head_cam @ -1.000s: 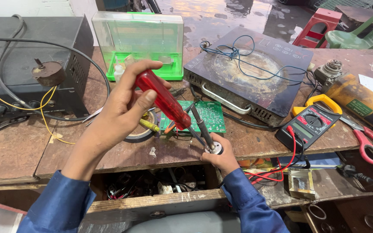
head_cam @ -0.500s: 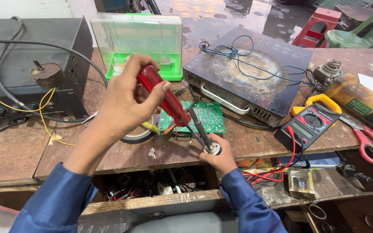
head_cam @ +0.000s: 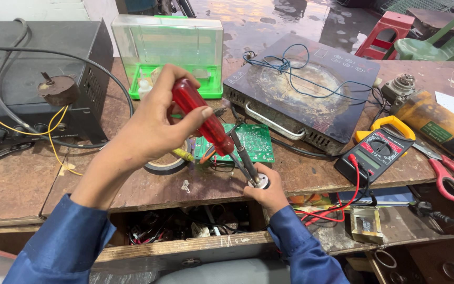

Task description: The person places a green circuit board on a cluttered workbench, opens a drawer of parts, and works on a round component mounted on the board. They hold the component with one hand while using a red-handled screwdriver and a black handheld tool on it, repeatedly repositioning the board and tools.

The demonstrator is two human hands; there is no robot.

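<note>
Gripped tight in left hand (head_cam: 151, 123), red-handled screwdriver (head_cam: 202, 117) angled down, tip on small round metal part (head_cam: 259, 182) that right hand (head_cam: 269, 193) pinched steady at bench (head_cam: 148, 189) edge, w/ green circuit board (head_cam: 245, 142) just behind, multimeter (head_cam: 379, 152) to the right.

A single head-worn camera looks steeply down and forward over a worn brown wooden workbench (head_cam: 22, 189), close enough that both blue-sleeved forearms enter from the lower edge of the frame. The left hand (head_cam: 156, 123) sits left of centre and the right hand (head_cam: 265, 193) just below centre. The view faces away from the person, reaching a wet grey floor (head_cam: 269, 16) along the top edge.
</note>
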